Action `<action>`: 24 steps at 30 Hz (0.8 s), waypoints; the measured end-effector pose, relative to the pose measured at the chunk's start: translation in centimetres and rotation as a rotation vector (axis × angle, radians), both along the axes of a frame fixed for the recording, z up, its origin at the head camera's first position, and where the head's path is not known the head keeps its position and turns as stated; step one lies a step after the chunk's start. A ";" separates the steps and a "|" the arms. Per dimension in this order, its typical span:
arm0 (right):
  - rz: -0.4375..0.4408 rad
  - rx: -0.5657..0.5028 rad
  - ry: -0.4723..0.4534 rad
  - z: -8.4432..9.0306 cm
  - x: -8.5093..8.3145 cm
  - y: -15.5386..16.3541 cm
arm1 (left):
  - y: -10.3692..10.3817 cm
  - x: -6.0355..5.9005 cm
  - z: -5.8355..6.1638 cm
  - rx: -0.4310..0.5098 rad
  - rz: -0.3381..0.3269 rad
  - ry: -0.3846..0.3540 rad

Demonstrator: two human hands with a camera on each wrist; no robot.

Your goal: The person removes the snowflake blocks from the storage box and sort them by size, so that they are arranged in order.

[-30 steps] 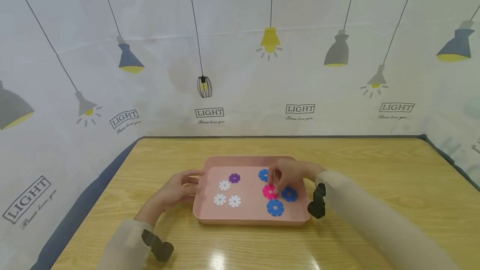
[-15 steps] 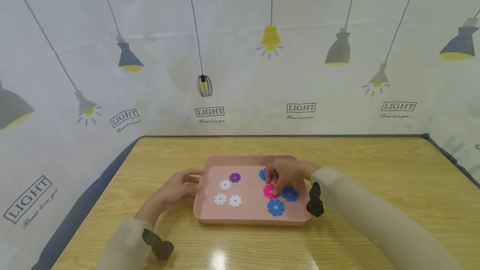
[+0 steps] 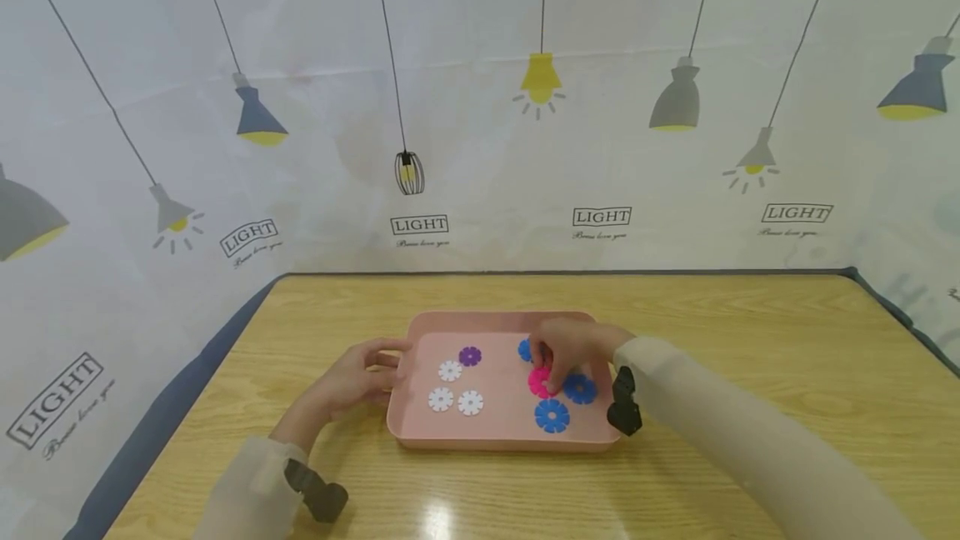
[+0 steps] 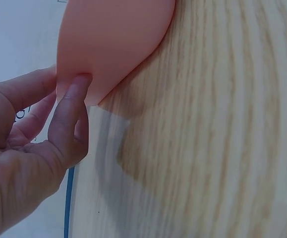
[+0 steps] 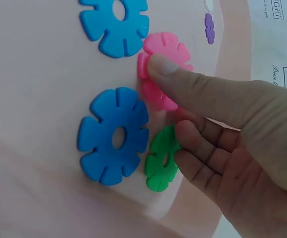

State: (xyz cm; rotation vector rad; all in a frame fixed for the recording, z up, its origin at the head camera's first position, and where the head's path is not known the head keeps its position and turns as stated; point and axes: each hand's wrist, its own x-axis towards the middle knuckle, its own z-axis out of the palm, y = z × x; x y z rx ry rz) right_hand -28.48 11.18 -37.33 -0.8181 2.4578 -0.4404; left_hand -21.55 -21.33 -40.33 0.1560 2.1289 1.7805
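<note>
Both arms in long pale beige sleeves; small black camera unit strapped at each wrist; left hand (image 3: 352,382) and right hand (image 3: 573,348) bare, no rings visible
</note>
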 end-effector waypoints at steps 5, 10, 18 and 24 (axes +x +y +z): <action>0.015 -0.025 0.039 0.1 0.0 0.3 | 0.1 0.0 -0.1 -0.010 0.014 -0.004; 0.063 -0.134 0.060 0.8 0.3 1.3 | 0.2 0.0 -0.1 -0.016 0.009 0.002; 0.059 -0.272 0.139 3.7 1.4 4.7 | 0.5 0.0 0.1 -0.023 0.010 0.006; 0.026 -0.350 0.186 4.6 1.9 8.6 | 0.3 0.2 0.2 -0.022 0.014 0.006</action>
